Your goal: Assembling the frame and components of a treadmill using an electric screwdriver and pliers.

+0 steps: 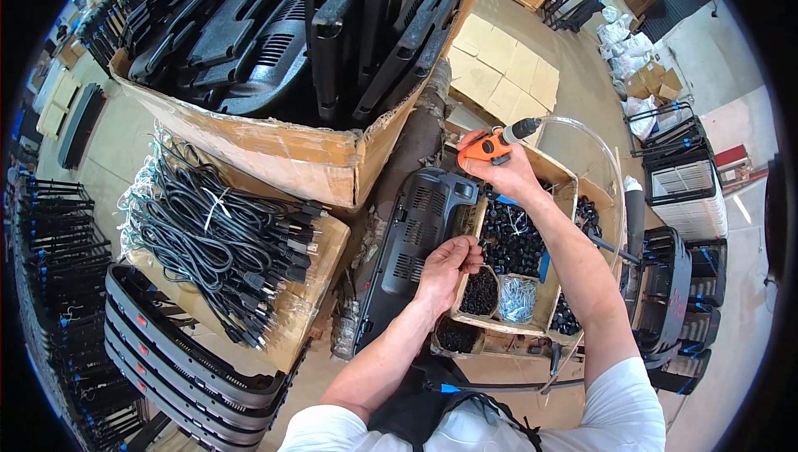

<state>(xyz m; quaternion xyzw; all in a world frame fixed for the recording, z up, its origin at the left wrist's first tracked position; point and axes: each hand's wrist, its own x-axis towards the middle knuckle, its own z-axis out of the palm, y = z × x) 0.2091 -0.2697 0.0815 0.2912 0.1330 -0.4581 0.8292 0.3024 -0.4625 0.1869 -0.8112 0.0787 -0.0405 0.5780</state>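
Note:
My right hand (pixel 503 171) is wrapped round an orange-and-black air screwdriver (pixel 484 148), a clear hose running from its dark end. The tool is over the far end of a black plastic housing (pixel 424 212) with slotted vents. My left hand (pixel 451 267) is beside the housing's right edge, thumb and fingers drawn together in a pinch. What it holds, if anything, is too small to make out. Close to it, a divided cardboard box holds black screws (pixel 480 292), silver screws (pixel 517 298) and small black plastic parts (pixel 509 236).
A big carton (pixel 274 165) of black plastic shells stands at the far left. Below it, bundled black power cords (pixel 220 223) lie on cardboard. Stacked curved black frames (pixel 191 369) are at the near left, more black parts (pixel 665 286) at right. People work in the background.

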